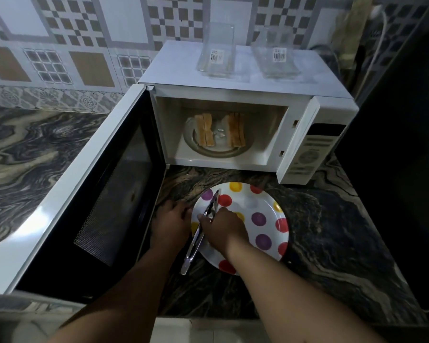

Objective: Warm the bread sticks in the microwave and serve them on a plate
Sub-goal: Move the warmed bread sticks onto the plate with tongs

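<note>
The white microwave (248, 70) stands with its door (104, 194) swung wide open to the left. On the glass turntable (221, 152) inside lie two groups of toasted bread sticks (204, 131), left and right of its middle. In front of the microwave sits a white plate (260, 206) with coloured dots and no food on it. My right hand (223, 229) grips metal tongs (200, 233) over the plate's left part. My left hand (171, 221) rests on the counter, touching the plate's left rim, fingers relaxed.
Two clear plastic containers (217, 53) with barcode labels stand on top of the microwave. The dark marbled counter (332, 231) stretches to the right of the plate. A tiled wall (72, 45) runs behind. The open door blocks the counter to the left.
</note>
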